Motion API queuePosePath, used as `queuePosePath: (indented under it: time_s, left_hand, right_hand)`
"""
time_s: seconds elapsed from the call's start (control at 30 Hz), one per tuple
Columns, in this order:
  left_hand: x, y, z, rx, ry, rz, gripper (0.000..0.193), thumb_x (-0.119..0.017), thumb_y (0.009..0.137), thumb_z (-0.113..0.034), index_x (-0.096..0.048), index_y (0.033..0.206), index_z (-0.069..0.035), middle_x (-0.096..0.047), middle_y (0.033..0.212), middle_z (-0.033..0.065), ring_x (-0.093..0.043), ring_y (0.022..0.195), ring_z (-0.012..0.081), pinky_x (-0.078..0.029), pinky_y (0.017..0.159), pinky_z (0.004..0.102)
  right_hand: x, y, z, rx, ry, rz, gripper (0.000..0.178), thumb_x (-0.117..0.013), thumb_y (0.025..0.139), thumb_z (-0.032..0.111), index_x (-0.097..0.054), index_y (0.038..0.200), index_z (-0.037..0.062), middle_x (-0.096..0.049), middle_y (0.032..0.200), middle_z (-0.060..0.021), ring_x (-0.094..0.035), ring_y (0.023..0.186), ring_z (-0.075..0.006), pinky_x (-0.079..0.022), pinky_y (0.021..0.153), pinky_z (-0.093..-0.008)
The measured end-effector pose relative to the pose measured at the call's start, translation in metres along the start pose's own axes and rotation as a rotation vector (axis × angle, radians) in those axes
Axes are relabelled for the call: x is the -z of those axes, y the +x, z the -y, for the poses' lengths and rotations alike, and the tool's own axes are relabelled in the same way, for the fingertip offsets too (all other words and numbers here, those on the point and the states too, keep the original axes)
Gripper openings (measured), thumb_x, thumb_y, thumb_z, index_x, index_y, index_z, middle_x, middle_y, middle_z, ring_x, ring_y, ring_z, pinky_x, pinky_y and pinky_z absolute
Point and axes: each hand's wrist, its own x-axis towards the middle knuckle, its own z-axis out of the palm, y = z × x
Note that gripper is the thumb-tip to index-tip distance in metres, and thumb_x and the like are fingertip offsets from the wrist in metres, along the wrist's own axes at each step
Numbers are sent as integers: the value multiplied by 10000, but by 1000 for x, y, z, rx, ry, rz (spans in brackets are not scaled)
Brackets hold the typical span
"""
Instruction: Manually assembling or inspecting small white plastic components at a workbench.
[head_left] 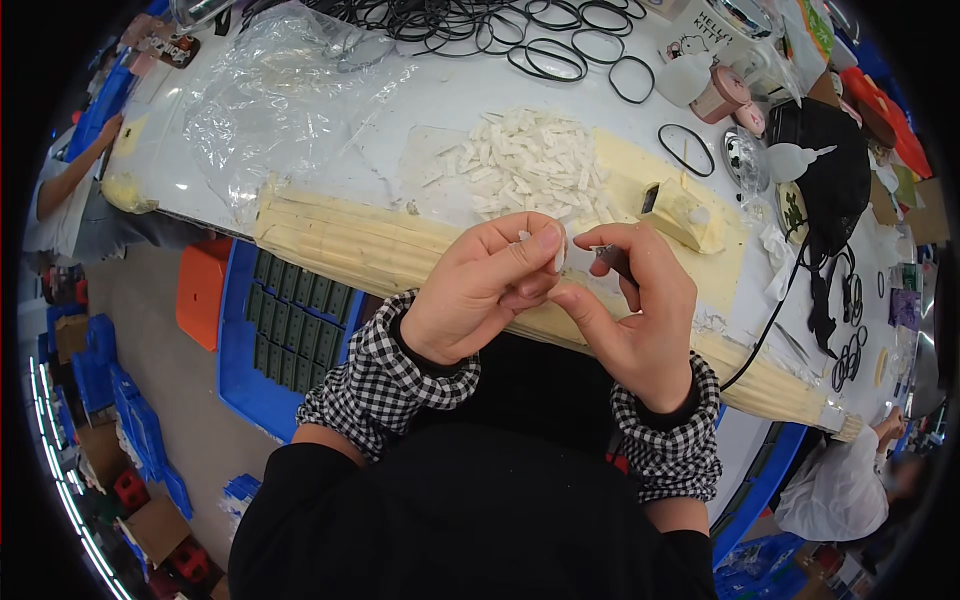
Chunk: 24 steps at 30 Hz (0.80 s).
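Note:
My left hand [490, 285] is closed in a pinch on a small white plastic piece [560, 256], mostly hidden by the thumb and fingers. Close beside it on the right, my right hand [650, 310] has its fingers curled around a thin dark blade-like piece [618, 263]; its thumb points toward the left hand. Both hands are above the table's padded near edge. Just beyond them lies a heap of small white plastic pieces [530, 160]. To the right of the heap stands a yellow-wrapped block [688, 215] with a dark end.
Black rubber rings [550, 60] and a crumpled clear plastic bag [290, 110] lie farther back. Cups [722, 95] and a black bag [822, 165] crowd the right. Yellow padding [350, 245] lines the near edge. A blue crate [235, 350] holds dark green parts. Other people are at both sides.

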Motion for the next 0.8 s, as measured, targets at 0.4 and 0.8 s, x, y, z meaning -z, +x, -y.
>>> queuePosePath:
  time_s: [0.4, 0.8]
  left_hand:
    - [1, 1, -3, 71, -54, 100, 179, -505, 988, -206, -541, 887, -62, -489, 763, -38, -370, 615, 18, -332, 573, 167]
    - [3, 3, 0, 45, -74, 182, 179, -499, 992, -200, -527, 884, -61, -480, 758, -34, -360, 603, 20, -328, 561, 166]
  right_hand:
    - [-4, -2, -5, 45, -254, 61, 330, -702, 796, 347, -521, 772, 72, -539, 656, -47, -562, 567, -228, -420, 481, -324]
    - [-1, -2, -3, 40, -242, 84, 292, -688, 802, 334, -553, 767, 78, -511, 635, -50, -543, 552, -228, -415, 476, -328]
